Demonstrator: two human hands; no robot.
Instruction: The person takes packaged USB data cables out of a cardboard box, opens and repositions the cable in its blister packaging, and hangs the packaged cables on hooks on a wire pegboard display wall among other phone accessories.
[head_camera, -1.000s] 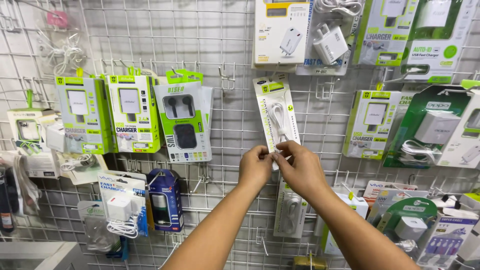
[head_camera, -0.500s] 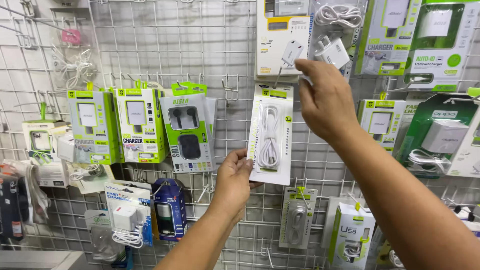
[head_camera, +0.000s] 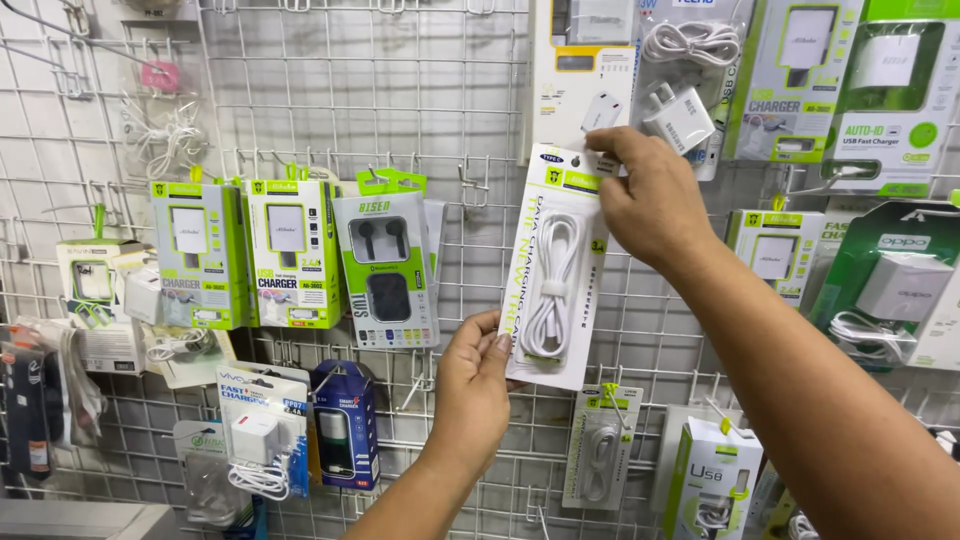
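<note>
Grid (head_camera: 420, 90) of white wire fills the wall ahead of us, hung with green charger boxes (head_camera: 240, 255). Against it we hold a white cable pack (head_camera: 556, 265): our right hand (head_camera: 650, 200) pinches its top, our left hand (head_camera: 472, 385) its lower edge.

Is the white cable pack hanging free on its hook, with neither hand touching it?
No, the right hand pinches the cable pack at its top and the left hand holds its lower edge.

Cable pack (head_camera: 556, 268) against wire grid wall (head_camera: 400, 100): right hand (head_camera: 648, 200) at top, left hand (head_camera: 474, 385) at bottom. Earphone pack (head_camera: 386, 270) to left.
</note>
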